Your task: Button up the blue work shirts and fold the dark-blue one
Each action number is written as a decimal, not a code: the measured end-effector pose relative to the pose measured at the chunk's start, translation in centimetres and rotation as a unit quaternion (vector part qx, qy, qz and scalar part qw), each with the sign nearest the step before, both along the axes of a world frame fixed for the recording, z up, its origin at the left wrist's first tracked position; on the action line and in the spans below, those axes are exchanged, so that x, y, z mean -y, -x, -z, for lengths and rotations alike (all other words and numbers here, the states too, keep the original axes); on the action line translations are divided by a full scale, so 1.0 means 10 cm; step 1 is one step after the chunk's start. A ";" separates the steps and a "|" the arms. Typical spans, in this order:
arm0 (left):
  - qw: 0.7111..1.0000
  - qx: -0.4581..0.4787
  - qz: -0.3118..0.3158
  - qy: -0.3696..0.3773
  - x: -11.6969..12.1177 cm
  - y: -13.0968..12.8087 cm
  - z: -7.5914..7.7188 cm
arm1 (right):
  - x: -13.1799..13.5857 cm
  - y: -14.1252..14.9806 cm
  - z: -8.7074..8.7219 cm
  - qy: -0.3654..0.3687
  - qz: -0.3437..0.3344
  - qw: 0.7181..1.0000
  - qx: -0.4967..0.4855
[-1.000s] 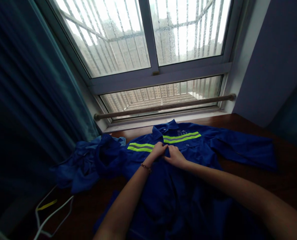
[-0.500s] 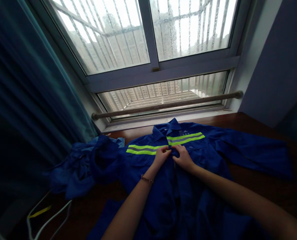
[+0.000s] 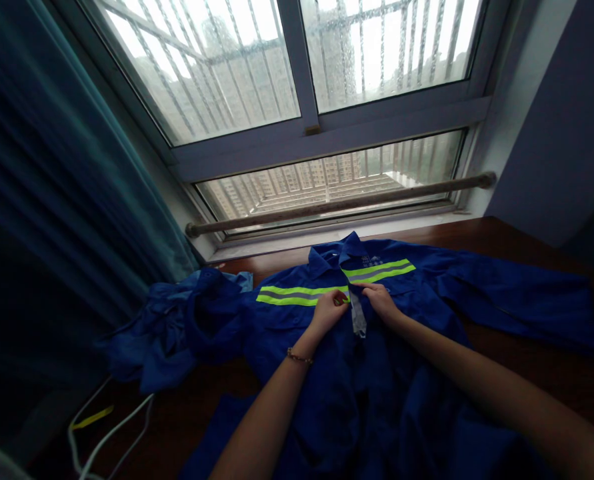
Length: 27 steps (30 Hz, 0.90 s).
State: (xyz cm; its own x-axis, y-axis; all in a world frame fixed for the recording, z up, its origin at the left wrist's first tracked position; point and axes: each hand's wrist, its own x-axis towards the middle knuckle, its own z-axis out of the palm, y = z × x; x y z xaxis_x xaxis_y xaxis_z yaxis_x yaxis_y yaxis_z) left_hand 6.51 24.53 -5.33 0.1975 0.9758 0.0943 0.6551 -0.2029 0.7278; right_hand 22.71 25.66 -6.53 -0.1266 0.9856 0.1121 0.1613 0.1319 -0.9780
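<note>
A blue work jacket [image 3: 287, 340] with yellow-green reflective strips across the chest lies spread out, its collar toward the window. At the front opening, my left hand [image 3: 331, 308] pinches the edge of the left-hand panel, just at the end of its reflective strip. My right hand [image 3: 381, 301] is closed on the edge of the right-hand panel, below the other strip. Between the two hands the front is parted, and a pale grey patch [image 3: 358, 315] shows in the gap. My right thumb is hidden by the cloth.
The jacket rests on a dark brown wooden surface [image 3: 477, 233]. Crumpled blue cloth [image 3: 161, 333] lies at the left, with a white cable [image 3: 114, 427] and a yellow strip [image 3: 93, 418] nearer me. A rail [image 3: 337, 203] crosses the window behind; a blue curtain [image 3: 91, 153] hangs left.
The front edges have been drawn apart between my hands, and the grey patch now shows. My right hand has moved a little right and up the panel. The view has shifted slightly.
</note>
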 end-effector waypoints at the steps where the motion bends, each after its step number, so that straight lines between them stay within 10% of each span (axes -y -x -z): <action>1: 1.000 -0.015 0.016 -0.005 0.00 0.01 0.01 | -0.01 0.00 0.00 0.001 -0.004 1.000 -0.008; 27: 0.992 0.098 -0.041 -0.062 0.02 0.01 0.10 | 0.19 0.07 0.01 -0.160 -0.027 0.956 0.244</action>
